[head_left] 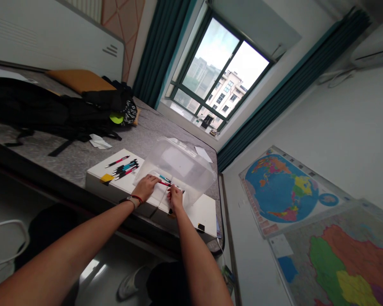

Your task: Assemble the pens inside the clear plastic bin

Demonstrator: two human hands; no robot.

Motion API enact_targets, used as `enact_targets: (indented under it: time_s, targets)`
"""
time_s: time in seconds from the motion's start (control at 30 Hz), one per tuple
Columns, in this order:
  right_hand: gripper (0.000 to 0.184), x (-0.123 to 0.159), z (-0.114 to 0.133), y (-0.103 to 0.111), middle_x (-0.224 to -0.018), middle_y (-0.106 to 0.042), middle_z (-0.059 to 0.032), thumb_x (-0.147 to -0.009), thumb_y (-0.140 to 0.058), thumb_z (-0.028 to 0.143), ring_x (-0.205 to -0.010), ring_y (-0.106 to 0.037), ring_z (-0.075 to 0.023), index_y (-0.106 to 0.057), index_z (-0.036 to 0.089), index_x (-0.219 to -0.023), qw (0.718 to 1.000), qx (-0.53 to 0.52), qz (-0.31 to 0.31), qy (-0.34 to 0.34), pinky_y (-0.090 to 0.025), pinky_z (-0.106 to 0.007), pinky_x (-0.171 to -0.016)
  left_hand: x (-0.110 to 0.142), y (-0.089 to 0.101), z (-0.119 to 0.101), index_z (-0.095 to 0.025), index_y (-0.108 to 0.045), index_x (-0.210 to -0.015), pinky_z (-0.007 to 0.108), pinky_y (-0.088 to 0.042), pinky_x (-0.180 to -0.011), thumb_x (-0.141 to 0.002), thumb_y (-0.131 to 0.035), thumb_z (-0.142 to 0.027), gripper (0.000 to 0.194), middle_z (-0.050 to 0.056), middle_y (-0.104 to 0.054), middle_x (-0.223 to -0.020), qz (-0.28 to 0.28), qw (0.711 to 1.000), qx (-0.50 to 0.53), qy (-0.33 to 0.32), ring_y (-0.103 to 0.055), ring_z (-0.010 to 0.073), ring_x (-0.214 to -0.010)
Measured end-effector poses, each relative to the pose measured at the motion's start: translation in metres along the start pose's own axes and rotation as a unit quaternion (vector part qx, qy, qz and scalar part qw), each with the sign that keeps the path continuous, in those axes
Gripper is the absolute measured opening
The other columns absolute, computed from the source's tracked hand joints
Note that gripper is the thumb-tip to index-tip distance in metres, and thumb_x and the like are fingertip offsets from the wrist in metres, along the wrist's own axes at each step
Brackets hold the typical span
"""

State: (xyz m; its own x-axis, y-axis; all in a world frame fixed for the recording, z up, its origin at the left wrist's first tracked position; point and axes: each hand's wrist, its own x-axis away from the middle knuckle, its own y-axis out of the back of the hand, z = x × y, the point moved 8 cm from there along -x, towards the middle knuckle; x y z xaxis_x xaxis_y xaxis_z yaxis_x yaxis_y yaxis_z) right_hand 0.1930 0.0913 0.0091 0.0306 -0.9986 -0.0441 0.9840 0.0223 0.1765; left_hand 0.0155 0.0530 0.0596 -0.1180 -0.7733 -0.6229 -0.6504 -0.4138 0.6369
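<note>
Pinching the red pen [164,184] at its two ends, we have our left hand [147,187] and right hand [175,197] closed on it, fingertips gripping, at the near edge of the white box [97,174]. Just beyond it we see a teal pen [164,178], by the clear plastic bin [191,170] tipped on its side. Towards the box's left edge lie a cluster of pens [126,168] and, nearer its far left corner, a lone red-and-black pen [117,161]. A yellow tab [107,178] marks the near left corner.

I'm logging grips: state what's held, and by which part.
A red pen: left hand near one end, right hand farther along; whether tip or top, unclear.
</note>
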Motion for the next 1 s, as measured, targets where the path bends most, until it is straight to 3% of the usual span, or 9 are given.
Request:
enact_targets:
  time_s: [0.17,0.43,0.53,0.63,0.7,0.8,0.9,1.0]
  targets:
    - [0.068,-0.003,-0.008,0.006,-0.045,-0.052,-0.0011,-0.089,-0.022,0.067,-0.032,-0.038,-0.0100,-0.061,0.016,-0.066,0.998,-0.025,-0.042,-0.025,-0.028,-0.022,-0.036,0.001,0.000,-0.002,-0.020,-0.062,-0.114,0.039,-0.045,-0.093,-0.082,-0.043,-0.007,0.040,0.010,-0.065,-0.107,-0.005,1.000,-0.016,-0.003,-0.054,0.0227,-0.103]
    - [0.039,-0.005,0.007,0.010,-0.041,-0.049,0.0018,-0.084,-0.039,0.033,-0.044,-0.048,-0.0163,-0.061,0.020,-0.055,0.989,0.134,-0.053,0.014,-0.036,-0.026,-0.050,-0.004,0.003,-0.006,-0.019,-0.060,-0.113,0.039,-0.047,-0.090,-0.088,-0.045,-0.016,0.029,0.009,-0.066,-0.100,-0.010,1.000,-0.021,0.002,-0.058,0.0220,-0.096]
    - [0.034,-0.003,0.012,0.011,-0.040,-0.048,0.0028,-0.080,-0.041,0.029,-0.047,-0.049,-0.0166,-0.060,0.020,-0.053,0.986,0.150,-0.069,0.014,-0.035,-0.025,-0.054,-0.011,0.018,-0.013,-0.018,-0.060,-0.110,0.037,-0.048,-0.089,-0.091,-0.045,-0.019,0.025,0.009,-0.067,-0.103,-0.027,1.000,0.004,0.001,-0.059,0.0210,-0.098]
    - [0.033,0.001,0.019,0.012,-0.043,-0.051,0.0020,-0.078,-0.043,0.027,-0.051,-0.051,-0.0169,-0.059,0.019,-0.051,0.984,0.155,-0.083,0.031,-0.034,-0.026,-0.058,-0.015,0.035,-0.035,-0.020,-0.062,-0.101,0.035,-0.050,-0.086,-0.093,-0.043,-0.023,0.021,0.007,-0.067,-0.097,-0.001,0.998,0.041,-0.043,-0.061,0.0184,-0.093]
    - [0.032,0.002,0.021,0.014,-0.043,-0.051,0.0018,-0.077,-0.044,0.027,-0.050,-0.050,-0.0166,-0.060,0.019,-0.050,0.984,0.150,-0.090,0.029,-0.033,-0.026,-0.057,-0.009,0.053,-0.050,-0.022,-0.063,-0.100,0.034,-0.051,-0.087,-0.093,-0.044,-0.025,0.020,0.007,-0.068,-0.097,0.002,0.996,0.069,-0.061,-0.062,0.0177,-0.095]
    - [0.032,0.003,0.020,0.016,-0.041,-0.049,0.0020,-0.077,-0.044,0.028,-0.047,-0.049,-0.0158,-0.061,0.018,-0.052,0.988,0.129,-0.086,0.017,-0.032,-0.026,-0.055,0.010,0.091,-0.054,-0.024,-0.063,-0.101,0.033,-0.052,-0.085,-0.090,-0.050,-0.027,0.017,0.006,-0.068,-0.097,-0.050,0.994,0.091,-0.026,-0.063,0.0175,-0.093]
    - [0.032,0.003,0.018,0.019,-0.041,-0.050,0.0013,-0.076,-0.044,0.028,-0.046,-0.049,-0.0153,-0.062,0.017,-0.053,0.989,0.118,-0.090,0.007,-0.032,-0.026,-0.054,0.039,0.142,-0.024,-0.021,-0.065,-0.098,0.033,-0.054,-0.077,-0.088,-0.054,-0.032,0.018,0.006,-0.068,-0.095,-0.193,0.973,0.070,0.102,-0.064,0.0173,-0.084]
    - [0.032,0.003,0.017,0.020,-0.042,-0.051,0.0004,-0.076,-0.043,0.028,-0.046,-0.050,-0.0147,-0.062,0.016,-0.054,0.989,0.117,-0.091,0.001,-0.032,-0.026,-0.053,0.075,0.186,0.021,-0.016,-0.062,-0.109,0.033,-0.055,-0.075,-0.088,-0.052,-0.037,0.031,0.008,-0.067,-0.099,-0.351,0.904,0.068,0.233,-0.065,0.0181,-0.084]
